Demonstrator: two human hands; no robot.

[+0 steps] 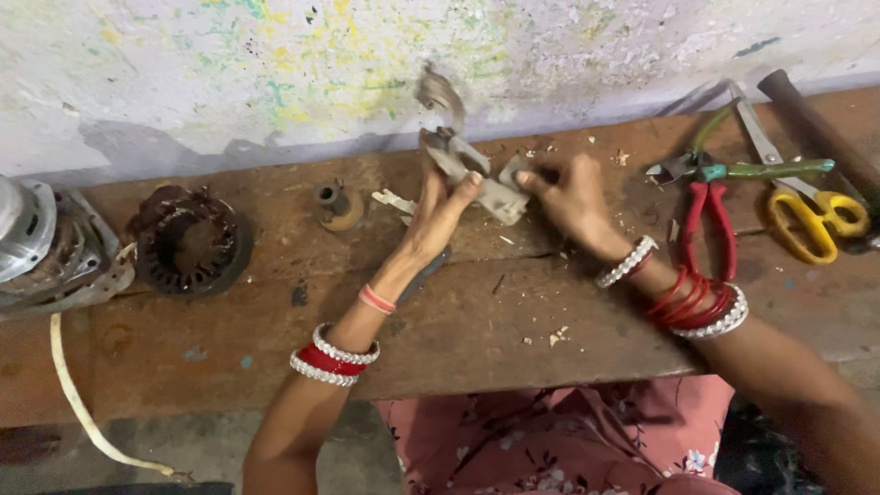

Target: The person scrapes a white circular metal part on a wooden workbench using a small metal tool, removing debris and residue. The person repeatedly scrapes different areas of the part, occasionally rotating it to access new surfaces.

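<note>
I see both hands raised just above the wooden bench (513,302), closed around one grey metal part (477,174) that sits between them, near the back edge of the bench and close to the paint-spattered wall (229,64). My left hand (438,213) grips the part from below and from its left side, thumb pressed up against the flat grey face. My right hand (570,194) holds the part's right end, fingers curled narrow around it. The part is tilted, and a curved piece rises from its top toward the wall (blurred, so I cannot tell its exact shape).

Both wrists carry red and white bangles.

To the left on the bench rests a dark round stator (191,240) with a ring of slots, and beside it, at the picture's edge, a silver motor housing (41,243) with a pale cord (78,403) hanging down from it. A small brown cone-shaped piece (337,205) stands between the stator and my left hand. To the right lie red-handled pliers (708,220), green-handled pliers (761,169), yellow-handled scissors (811,215) and a dark rod (816,128), all close together. Small chips are scattered over the bench.
</note>
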